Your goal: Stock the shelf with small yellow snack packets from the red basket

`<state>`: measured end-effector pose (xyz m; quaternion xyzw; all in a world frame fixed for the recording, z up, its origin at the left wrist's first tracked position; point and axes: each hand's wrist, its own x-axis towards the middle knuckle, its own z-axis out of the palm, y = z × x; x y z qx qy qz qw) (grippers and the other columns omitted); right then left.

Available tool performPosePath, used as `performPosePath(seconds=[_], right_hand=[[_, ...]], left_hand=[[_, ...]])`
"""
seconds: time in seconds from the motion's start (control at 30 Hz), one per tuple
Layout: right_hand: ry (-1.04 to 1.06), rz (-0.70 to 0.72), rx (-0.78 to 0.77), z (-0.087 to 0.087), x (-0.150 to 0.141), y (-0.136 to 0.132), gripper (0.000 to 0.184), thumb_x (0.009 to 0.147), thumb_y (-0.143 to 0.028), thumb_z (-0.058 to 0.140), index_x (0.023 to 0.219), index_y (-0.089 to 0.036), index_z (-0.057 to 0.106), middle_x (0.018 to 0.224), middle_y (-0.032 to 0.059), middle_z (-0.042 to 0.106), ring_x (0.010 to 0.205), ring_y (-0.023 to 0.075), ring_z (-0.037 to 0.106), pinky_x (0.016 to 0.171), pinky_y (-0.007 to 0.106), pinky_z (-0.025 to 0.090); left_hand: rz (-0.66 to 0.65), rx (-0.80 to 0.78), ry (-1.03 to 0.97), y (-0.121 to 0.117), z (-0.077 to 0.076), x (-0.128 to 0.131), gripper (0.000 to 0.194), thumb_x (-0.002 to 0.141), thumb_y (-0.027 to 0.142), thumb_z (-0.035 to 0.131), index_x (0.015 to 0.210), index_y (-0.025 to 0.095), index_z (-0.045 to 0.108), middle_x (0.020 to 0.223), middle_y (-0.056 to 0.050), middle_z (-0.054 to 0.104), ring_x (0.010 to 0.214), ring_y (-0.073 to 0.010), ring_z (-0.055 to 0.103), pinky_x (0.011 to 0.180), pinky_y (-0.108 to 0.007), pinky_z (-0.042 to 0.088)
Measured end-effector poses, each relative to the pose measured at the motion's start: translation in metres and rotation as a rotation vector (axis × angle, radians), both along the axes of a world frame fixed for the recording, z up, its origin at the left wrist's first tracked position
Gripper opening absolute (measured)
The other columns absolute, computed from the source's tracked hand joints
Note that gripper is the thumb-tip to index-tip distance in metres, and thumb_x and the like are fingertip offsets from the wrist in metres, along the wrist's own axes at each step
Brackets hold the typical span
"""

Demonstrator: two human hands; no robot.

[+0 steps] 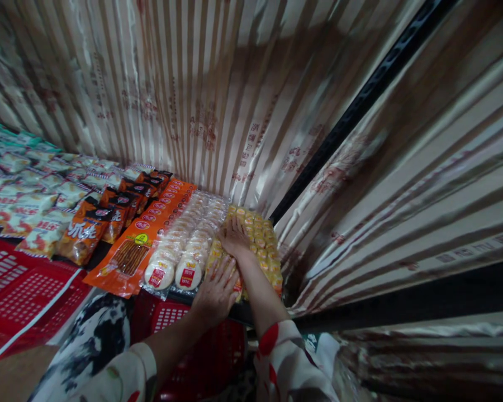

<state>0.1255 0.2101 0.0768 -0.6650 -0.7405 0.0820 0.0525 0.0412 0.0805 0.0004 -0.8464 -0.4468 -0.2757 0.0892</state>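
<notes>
My left hand (215,291) lies flat with fingers stretched over the near left part of the yellow snack packs (265,239). Farther back, my right hand (233,237) rests palm down on the same packs, its fingers apart. These packs are small, in yellow see-through wrap, laid in rows at the right end of the display. Just left of my hands stand two rows of round white rice crackers (188,274) in clear wrap with red labels. Beside them lies a long orange snack bag (128,259) with brown sticks showing through its window.
Orange-and-black snack bags (84,230) and white-and-orange bags (37,215) fill the left side, with green packs (12,137) behind. Red plastic baskets (23,290) stand in front. A striped curtain (201,95) hangs behind, and a dark slanted post (339,128) rises at the right.
</notes>
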Motion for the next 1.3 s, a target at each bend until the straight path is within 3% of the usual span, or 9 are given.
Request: performPosePath(seconds=[0.23, 0.37, 0.6, 0.73, 0.83, 0.97, 1.13, 1.3], right_hand=[[-0.008, -0.010, -0.040, 0.001, 0.000, -0.003, 0.070, 0.093, -0.052, 0.015, 0.145, -0.005, 0.019, 0.153, 0.0131, 0.015, 0.142, 0.0216, 0.005, 0.113, 0.038, 0.003], [0.005, -0.099, -0.032, 0.003, 0.008, -0.013, 0.071, 0.092, -0.052, 0.014, 0.146, -0.005, 0.013, 0.154, 0.0127, 0.008, 0.142, 0.0205, 0.001, 0.112, 0.038, 0.002], [0.056, -0.100, -0.059, -0.004, 0.011, -0.021, 0.071, 0.092, -0.051, 0.019, 0.144, -0.003, 0.019, 0.152, 0.0153, 0.018, 0.141, 0.0239, 0.010, 0.112, 0.038, 0.007], [0.053, -0.092, 0.040, 0.003, 0.012, -0.028, 0.066, 0.093, -0.047, 0.020, 0.144, -0.005, 0.020, 0.152, 0.0140, 0.018, 0.141, 0.0208, 0.009, 0.112, 0.036, 0.006], [0.065, -0.205, 0.203, 0.009, 0.019, -0.041, 0.064, 0.094, -0.044, 0.019, 0.145, -0.007, 0.020, 0.152, 0.0117, 0.017, 0.142, 0.0204, 0.006, 0.113, 0.036, 0.006], [0.092, -0.372, 0.342, 0.009, 0.037, -0.064, 0.061, 0.094, -0.041, 0.020, 0.142, -0.005, 0.029, 0.151, 0.0156, 0.022, 0.140, 0.0253, 0.012, 0.112, 0.042, 0.013], [0.088, -0.484, 0.383, 0.002, 0.057, -0.088, 0.057, 0.093, -0.040, 0.024, 0.139, -0.008, 0.036, 0.148, 0.0178, 0.029, 0.139, 0.0288, 0.017, 0.110, 0.046, 0.018], [0.043, -0.393, 0.354, -0.004, 0.051, -0.092, 0.056, 0.094, -0.038, 0.027, 0.139, -0.007, 0.035, 0.149, 0.0169, 0.026, 0.140, 0.0270, 0.015, 0.112, 0.044, 0.013]], left_hand=[[0.007, -0.008, 0.000, 0.000, 0.001, 0.000, 0.050, 0.090, 0.039, 0.041, 0.134, 0.016, 0.043, 0.144, -0.011, 0.037, 0.137, -0.0275, 0.024, 0.110, -0.047, 0.022], [0.000, 0.000, 0.003, 0.000, 0.002, 0.000, 0.050, 0.091, 0.039, 0.040, 0.135, 0.016, 0.042, 0.145, -0.011, 0.036, 0.138, -0.0273, 0.022, 0.111, -0.047, 0.021], [0.002, -0.001, 0.011, 0.001, -0.001, 0.000, 0.052, 0.090, 0.041, 0.040, 0.136, 0.015, 0.042, 0.144, -0.012, 0.037, 0.138, -0.0275, 0.022, 0.111, -0.047, 0.020], [0.008, -0.026, 0.023, 0.000, -0.001, 0.000, 0.052, 0.090, 0.041, 0.041, 0.136, 0.017, 0.041, 0.145, -0.011, 0.035, 0.139, -0.0276, 0.020, 0.112, -0.049, 0.018], [0.002, -0.017, 0.022, 0.000, -0.001, -0.001, 0.053, 0.090, 0.040, 0.041, 0.137, 0.017, 0.040, 0.147, -0.011, 0.032, 0.139, -0.0278, 0.019, 0.112, -0.049, 0.017], [-0.009, 0.002, 0.017, 0.000, 0.000, -0.002, 0.054, 0.089, 0.039, 0.042, 0.138, 0.016, 0.039, 0.147, -0.011, 0.031, 0.139, -0.0278, 0.018, 0.112, -0.048, 0.016], [-0.017, 0.007, 0.011, -0.002, 0.004, -0.003, 0.053, 0.089, 0.038, 0.043, 0.138, 0.016, 0.039, 0.146, -0.011, 0.032, 0.139, -0.0274, 0.019, 0.112, -0.048, 0.017], [-0.022, 0.002, 0.014, -0.002, 0.003, -0.003, 0.054, 0.090, 0.038, 0.042, 0.139, 0.016, 0.037, 0.148, -0.011, 0.030, 0.139, -0.0275, 0.017, 0.112, -0.048, 0.016]])
